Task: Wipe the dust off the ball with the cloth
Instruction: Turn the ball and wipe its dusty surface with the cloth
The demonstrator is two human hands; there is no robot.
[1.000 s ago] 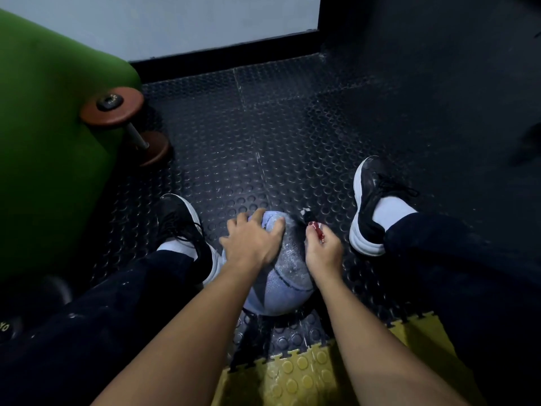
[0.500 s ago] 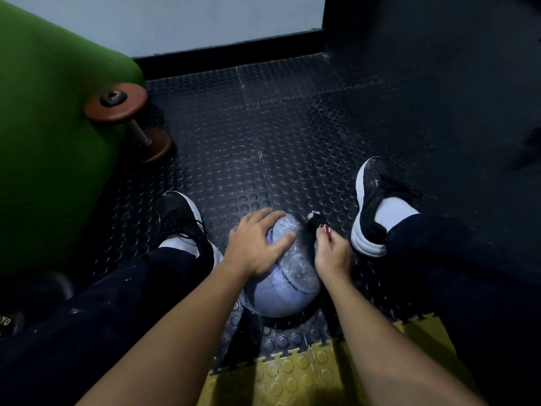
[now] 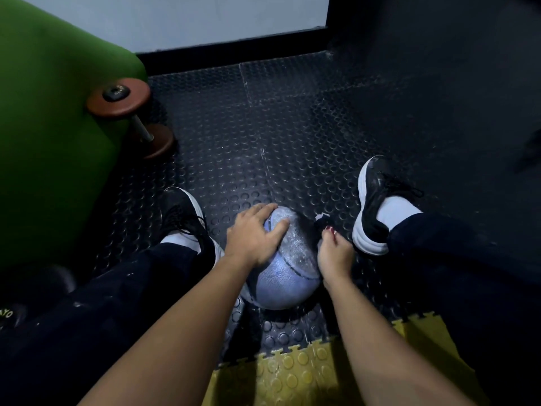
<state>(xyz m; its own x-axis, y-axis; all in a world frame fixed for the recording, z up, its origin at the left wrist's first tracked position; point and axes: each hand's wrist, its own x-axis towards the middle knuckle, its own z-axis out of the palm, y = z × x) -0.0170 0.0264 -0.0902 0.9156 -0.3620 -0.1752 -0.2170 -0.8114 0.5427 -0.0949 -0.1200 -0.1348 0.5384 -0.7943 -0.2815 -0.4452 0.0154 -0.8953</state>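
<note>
A dusty grey-blue ball (image 3: 289,268) with dark seams sits on the studded black floor between my legs. My left hand (image 3: 253,235) rests on its upper left side with the fingers spread and nearly straight. My right hand (image 3: 333,256) is against the ball's right side, fingers curled, and pinches a dark cloth (image 3: 323,221). Only a small dark bunch of the cloth with a pale corner shows above the fingers. The ball's far upper part looks grey with dust.
A rust-brown dumbbell (image 3: 128,112) lies at the left beside a large green padded shape (image 3: 52,142). My black-and-white shoes (image 3: 184,212) (image 3: 371,206) flank the ball. A yellow interlocking mat (image 3: 292,373) borders the floor near me. A wall with a black baseboard (image 3: 234,54) stands beyond.
My left hand's fingers have uncurled from the ball's top and now lie flatter on its upper left. The right hand with the cloth has barely shifted along the right side.
</note>
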